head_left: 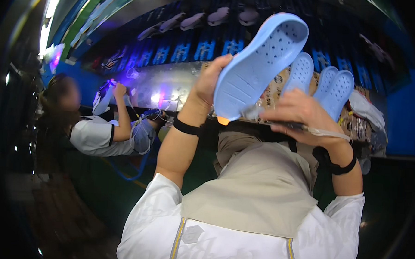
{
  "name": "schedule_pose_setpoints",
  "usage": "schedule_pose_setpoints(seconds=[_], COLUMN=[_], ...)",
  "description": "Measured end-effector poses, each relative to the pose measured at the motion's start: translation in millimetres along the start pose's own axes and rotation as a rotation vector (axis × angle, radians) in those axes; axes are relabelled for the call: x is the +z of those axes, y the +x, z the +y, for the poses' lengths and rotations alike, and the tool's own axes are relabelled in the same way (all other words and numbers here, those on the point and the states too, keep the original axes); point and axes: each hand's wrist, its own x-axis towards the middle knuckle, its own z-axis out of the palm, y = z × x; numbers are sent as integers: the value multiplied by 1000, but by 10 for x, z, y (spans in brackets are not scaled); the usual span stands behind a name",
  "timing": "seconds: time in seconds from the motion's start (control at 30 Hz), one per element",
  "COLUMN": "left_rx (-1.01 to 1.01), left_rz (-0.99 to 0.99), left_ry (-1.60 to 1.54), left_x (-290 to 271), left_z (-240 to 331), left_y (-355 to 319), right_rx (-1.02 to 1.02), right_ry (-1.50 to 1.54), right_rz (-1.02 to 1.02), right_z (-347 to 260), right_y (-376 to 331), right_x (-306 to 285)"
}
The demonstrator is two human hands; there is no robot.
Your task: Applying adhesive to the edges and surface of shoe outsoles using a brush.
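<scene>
My left hand (210, 79) grips a light blue shoe sole (262, 69) by its left edge and holds it up tilted. Perforations dot the broad end of the sole's inner face, and an orange spot shows at the lower tip. Close to that lower end is my right hand (303, 110), its fingers closed round a brush (293, 126) with a dark handle. The brush's pale tip is smeared by motion, so I cannot tell whether it touches the sole. A thin pale tube runs from the handle past my right wrist.
More blue soles (339, 91) rest on cardboard (358, 127) at the right, beside a white plastic bag (368, 108). Behind stands a rack with blue holders (205, 50) and pale shoe parts (192, 21). At left a co-worker (96, 131) handles a shoe (102, 98) by a metal worktop (165, 81).
</scene>
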Motion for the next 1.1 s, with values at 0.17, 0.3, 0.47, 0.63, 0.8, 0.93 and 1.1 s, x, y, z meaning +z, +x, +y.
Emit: schedule_pose_setpoints(seconds=[0.17,0.3,0.47,0.63,0.8,0.93,1.1], left_rx=[233,236,192,133,367,210,-93], left_rz=[-41,244,936,1410,772,438,459], left_ry=[-94,-170,201,1703,1517,1739,1691], left_x=[-332,-972,-2058,-1652,-256,283,780], left_z=[-242,-253,-196,-142,-438,-1094,-1311], left_y=[-435,-755,-1108,-875,253,963,1428], right_rx=[121,211,237,227,364,526,659], right_ry=[211,150,194,182,50,-28,-360], right_rz=[101,215,219,301,558,791,974], right_z=[-51,11,-42,-39,-125,84,522], right_y=[-155,-358,-467,-582,-857,-1050,-1558], right_x=[55,124,217,217,104,84,61])
